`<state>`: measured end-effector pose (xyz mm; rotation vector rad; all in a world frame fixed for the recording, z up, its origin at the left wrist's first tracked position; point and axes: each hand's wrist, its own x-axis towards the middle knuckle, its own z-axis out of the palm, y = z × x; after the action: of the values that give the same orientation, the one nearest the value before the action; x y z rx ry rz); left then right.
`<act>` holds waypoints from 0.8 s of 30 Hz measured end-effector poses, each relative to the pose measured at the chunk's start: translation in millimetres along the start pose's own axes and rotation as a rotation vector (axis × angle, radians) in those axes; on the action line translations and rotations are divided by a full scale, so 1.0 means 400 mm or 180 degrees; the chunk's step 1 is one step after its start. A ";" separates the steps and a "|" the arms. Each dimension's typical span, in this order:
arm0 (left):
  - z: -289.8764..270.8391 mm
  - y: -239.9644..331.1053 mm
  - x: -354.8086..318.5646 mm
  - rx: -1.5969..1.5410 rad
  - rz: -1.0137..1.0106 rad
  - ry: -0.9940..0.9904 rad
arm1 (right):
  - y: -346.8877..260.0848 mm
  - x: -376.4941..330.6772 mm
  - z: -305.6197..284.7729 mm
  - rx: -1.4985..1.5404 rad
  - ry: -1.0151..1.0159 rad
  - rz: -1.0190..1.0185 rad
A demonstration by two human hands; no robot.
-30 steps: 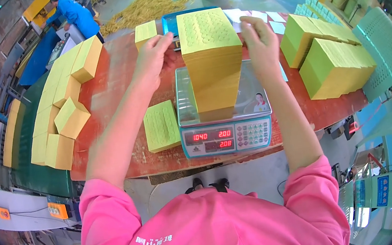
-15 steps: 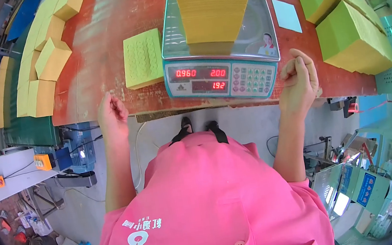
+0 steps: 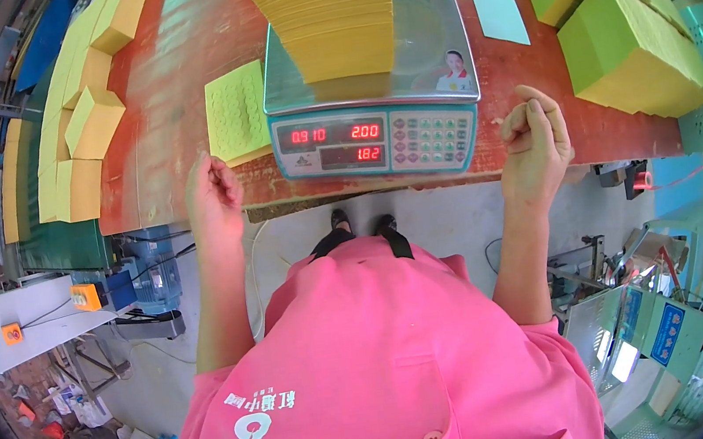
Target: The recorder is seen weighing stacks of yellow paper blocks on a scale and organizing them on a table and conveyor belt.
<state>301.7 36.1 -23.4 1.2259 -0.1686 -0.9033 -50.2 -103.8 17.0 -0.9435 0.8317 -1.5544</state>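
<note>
A tall stack of yellow paper sheets (image 3: 335,26) stands on the steel pan of a teal-and-grey digital scale (image 3: 438,135), whose red display is lit; the stack's top runs out of view. Left of the scale lies a lower yellow block (image 3: 236,110) with rows of round embossed marks on top. My left hand (image 3: 212,189), fingers curled in, is at the table's front edge near that block. On the scale's other side, my right hand (image 3: 533,138) hovers with loosely curled fingers. I see nothing held in either hand, and neither touches the stack.
Yellow paper stacks line the red table (image 3: 149,95) at far left, by stack (image 3: 94,122), and at right, by a large stack (image 3: 631,49). A pale blue sheet (image 3: 500,15) lies right of the scale. Below right is a green machine (image 3: 672,328).
The table and scale have shifted left in view; the display's digits differ. My left hand is slightly closer to the embossed block. My right hand keeps nearly the same pose.
</note>
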 end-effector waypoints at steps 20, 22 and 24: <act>0.460 0.394 0.062 0.1970 0.3307 -0.2046 | 0.009 0.131 0.244 -0.0137 -0.0585 0.0192; 0.504 0.401 0.060 0.2425 0.3750 -0.2312 | 0.026 0.129 0.254 -0.0154 -0.0635 0.0257; 0.535 0.402 0.068 0.2927 0.3629 -0.2597 | 0.036 0.127 0.255 -0.0124 -0.0617 0.0260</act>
<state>280.2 -132.1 185.7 1.1909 -1.8895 -0.1958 42.2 -159.0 56.3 -1.0573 0.7555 -1.3570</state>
